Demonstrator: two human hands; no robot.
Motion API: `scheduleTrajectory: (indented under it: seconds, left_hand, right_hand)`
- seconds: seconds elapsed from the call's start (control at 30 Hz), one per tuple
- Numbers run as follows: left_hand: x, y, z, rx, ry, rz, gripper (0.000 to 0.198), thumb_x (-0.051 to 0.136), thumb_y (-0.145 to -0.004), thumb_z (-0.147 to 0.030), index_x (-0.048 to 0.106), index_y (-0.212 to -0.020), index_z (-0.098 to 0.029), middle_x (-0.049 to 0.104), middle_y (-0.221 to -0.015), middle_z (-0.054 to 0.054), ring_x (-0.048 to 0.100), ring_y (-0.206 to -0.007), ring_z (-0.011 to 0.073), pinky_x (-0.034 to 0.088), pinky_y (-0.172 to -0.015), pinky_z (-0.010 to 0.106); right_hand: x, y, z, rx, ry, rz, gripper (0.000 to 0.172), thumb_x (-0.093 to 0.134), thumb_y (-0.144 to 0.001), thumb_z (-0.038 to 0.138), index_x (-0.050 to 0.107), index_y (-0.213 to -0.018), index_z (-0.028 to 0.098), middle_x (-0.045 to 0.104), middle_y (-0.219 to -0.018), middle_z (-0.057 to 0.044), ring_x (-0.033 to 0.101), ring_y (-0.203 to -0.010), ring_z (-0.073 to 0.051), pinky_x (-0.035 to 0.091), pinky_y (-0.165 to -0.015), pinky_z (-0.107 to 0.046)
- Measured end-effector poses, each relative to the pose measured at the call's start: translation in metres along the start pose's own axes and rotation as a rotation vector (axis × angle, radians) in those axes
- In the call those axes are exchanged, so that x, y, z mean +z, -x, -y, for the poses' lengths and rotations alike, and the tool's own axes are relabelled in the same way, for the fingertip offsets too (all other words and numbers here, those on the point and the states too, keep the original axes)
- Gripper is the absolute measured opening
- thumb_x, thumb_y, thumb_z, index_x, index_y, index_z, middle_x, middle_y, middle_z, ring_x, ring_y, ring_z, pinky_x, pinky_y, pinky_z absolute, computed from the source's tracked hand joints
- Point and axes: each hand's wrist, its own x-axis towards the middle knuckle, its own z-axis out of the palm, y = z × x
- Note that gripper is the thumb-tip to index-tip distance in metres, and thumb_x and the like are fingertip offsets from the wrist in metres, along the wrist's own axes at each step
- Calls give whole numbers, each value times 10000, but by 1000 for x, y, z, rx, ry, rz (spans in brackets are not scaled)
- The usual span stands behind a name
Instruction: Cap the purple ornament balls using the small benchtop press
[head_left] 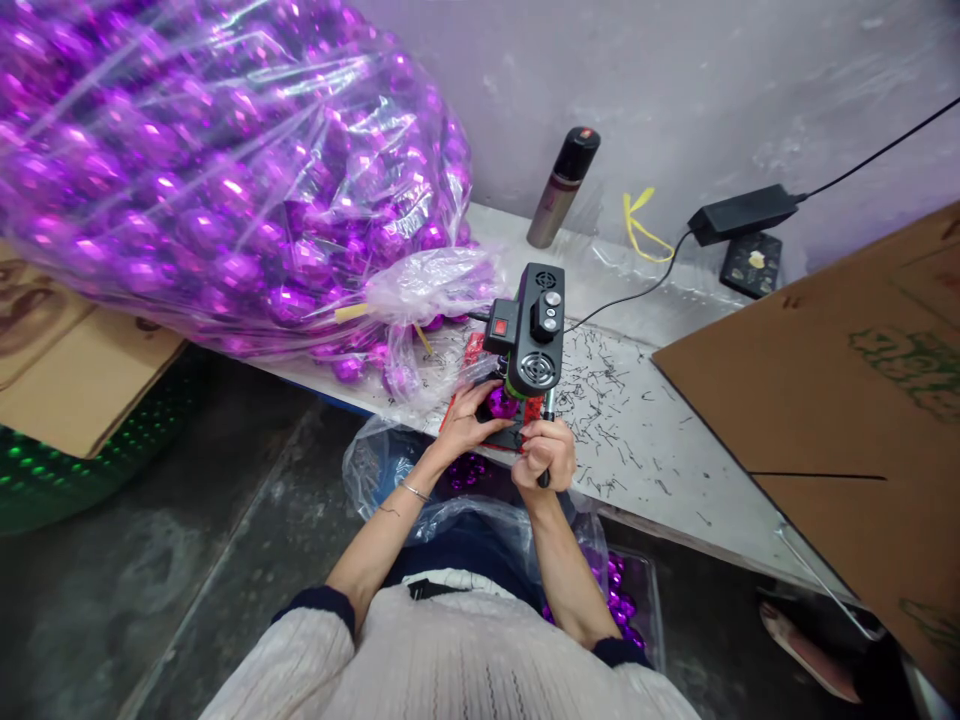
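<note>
A shiny purple ball (501, 403) sits beneath the head of a small black bench machine (541, 325) with a red switch. Fingers and thumb of my left hand (466, 425) close around this ball from the left. My right hand (546, 452) is wrapped round the machine's lever handle (550, 402), whose dark end pokes out below the fist. Part of the machine's red and black base (501, 438) shows between my hands; the rest is hidden. Where the tool meets the ball cannot be made out.
A huge clear bag of purple balls (285, 190) fills the back left. Thin dark scraps (611, 410) litter the white table (690, 480). Behind stand a spray can (562, 190) and a power adapter (742, 213). A cardboard box (840, 400) blocks the right; someone's foot (806, 650) shows below.
</note>
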Motion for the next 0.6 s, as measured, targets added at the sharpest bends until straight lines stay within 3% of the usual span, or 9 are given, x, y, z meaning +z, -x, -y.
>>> scheduleTrajectory:
  seconds: [0.2,0.4,0.5,0.6]
  left_hand:
    - [0,-1,0,4,-19,0,661,872,-770,-370,629,-1371,-238,697,-1371,95,627,-1313,289,424,-1188,486]
    - [0,0,-3,7,-7,-19,681,859,-784,-411,601,-1392,-242,693,-1375,101,627,-1322,295,423,-1199,506]
    - [-4,20,-6,34,16,-85,699,808,-837,-454,542,-1447,-239,658,-1424,119,605,-1357,290,444,-1190,501]
    - [-11,60,-7,135,-29,-114,734,774,-845,-540,528,-1465,-233,656,-1417,145,620,-1340,298,503,-1138,488]
  right_hand:
    - [-3,-5,0,-52,11,50,251,386,-1001,193,500,-781,235,601,-729,19,594,-615,-121,500,-673,-317]
    - [-16,-65,31,168,-1,156,252,455,-973,138,541,-750,220,608,-710,-3,615,-679,-138,462,-647,-304]
    - [-18,-81,37,183,-22,157,256,477,-974,138,543,-741,222,601,-690,7,613,-672,-136,459,-647,-299]
    - [-18,-75,35,149,-30,151,256,476,-969,126,540,-742,226,615,-696,5,620,-677,-140,465,-649,-301]
